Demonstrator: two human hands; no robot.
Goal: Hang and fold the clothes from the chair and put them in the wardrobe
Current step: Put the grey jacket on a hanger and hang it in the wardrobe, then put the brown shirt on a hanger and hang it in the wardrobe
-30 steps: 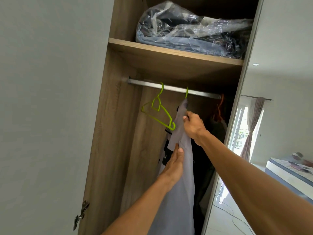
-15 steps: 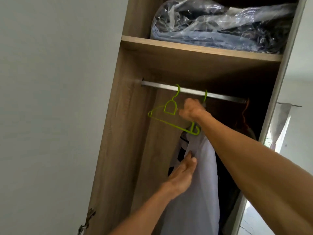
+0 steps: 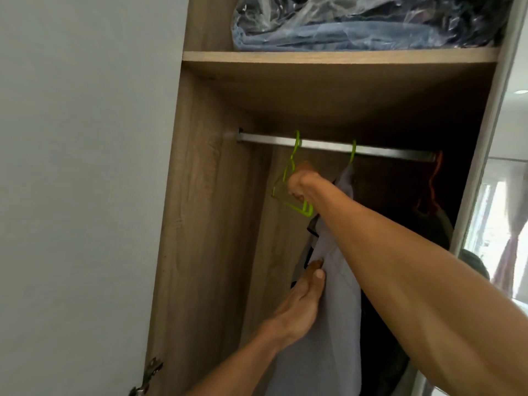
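Right hand [image 3: 300, 182] shifted off grey garment [image 3: 325, 324] over last second, now closed around empty green hanger [image 3: 295, 205] on rail [image 3: 337, 145], up and left of garment. Left hand [image 3: 300, 307] kept low, fingers straight and together, pressed flat on garment's left edge; no pinch seen. Garment left hung on second green hanger [image 3: 353, 151], right of right hand, inside wardrobe [image 3: 211, 224]. Judged: that piece done; empty hanger being fetched for next clothes. Chair not in view.
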